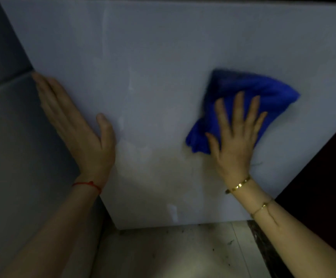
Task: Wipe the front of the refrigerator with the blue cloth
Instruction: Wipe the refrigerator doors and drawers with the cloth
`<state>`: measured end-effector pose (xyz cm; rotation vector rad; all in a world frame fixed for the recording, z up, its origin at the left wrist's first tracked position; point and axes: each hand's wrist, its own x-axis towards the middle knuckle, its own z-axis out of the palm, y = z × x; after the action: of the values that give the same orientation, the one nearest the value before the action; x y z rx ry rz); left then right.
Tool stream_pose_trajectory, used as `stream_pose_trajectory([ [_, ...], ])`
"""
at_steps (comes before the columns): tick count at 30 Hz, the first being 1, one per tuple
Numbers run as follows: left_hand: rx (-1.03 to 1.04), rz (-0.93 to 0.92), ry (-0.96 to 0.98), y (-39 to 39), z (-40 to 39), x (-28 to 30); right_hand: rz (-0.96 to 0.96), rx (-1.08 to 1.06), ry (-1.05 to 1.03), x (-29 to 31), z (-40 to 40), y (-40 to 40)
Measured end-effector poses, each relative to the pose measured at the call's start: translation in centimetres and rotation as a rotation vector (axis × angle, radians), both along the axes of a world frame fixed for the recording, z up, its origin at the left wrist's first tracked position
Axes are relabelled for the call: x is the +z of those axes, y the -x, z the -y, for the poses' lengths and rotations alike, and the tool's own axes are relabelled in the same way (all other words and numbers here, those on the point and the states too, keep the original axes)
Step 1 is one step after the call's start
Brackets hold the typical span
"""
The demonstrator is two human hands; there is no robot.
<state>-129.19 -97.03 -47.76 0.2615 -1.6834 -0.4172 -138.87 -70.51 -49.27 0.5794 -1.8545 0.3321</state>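
Note:
The white front of the refrigerator [163, 63] fills most of the head view, with a yellowish stain low in its middle. A crumpled blue cloth [249, 91] lies flat against the panel at the right. My right hand [237, 137] presses on the cloth's lower part with fingers spread. My left hand [76, 127] rests at the panel's left edge, fingers straight along the side and thumb on the front. It holds nothing.
The grey side of the refrigerator [12, 147] runs down the left. A dark surface [327, 177] stands right of the panel. Below lies a tiled floor [183, 253] with dark specks and a dark strip at its right.

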Motion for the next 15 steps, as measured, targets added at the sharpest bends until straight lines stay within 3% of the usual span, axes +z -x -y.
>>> stream_pose_trajectory([
  [4, -0.001, -0.029, 0.018, 0.2, 0.3, -0.1, -0.075, 0.094, -0.497, -6.6, 0.1, -1.6],
  [6, -0.017, -0.022, 0.024, 0.1, 0.5, -0.1, -0.079, 0.101, -0.588, -8.8, -1.2, -1.8],
  [9, -0.032, -0.012, 0.036, -0.1, 0.4, -0.1, -0.044, 0.104, -0.437, -7.5, -1.8, -1.5],
  [13, -0.016, -0.028, 0.020, -0.1, 0.1, 0.1, -0.008, 0.103, -0.144, -2.2, 3.0, -1.3],
  [15, -0.018, -0.035, 0.023, 0.0, 0.1, 0.2, -0.038, 0.117, -0.159, -1.4, 5.5, -1.9],
])
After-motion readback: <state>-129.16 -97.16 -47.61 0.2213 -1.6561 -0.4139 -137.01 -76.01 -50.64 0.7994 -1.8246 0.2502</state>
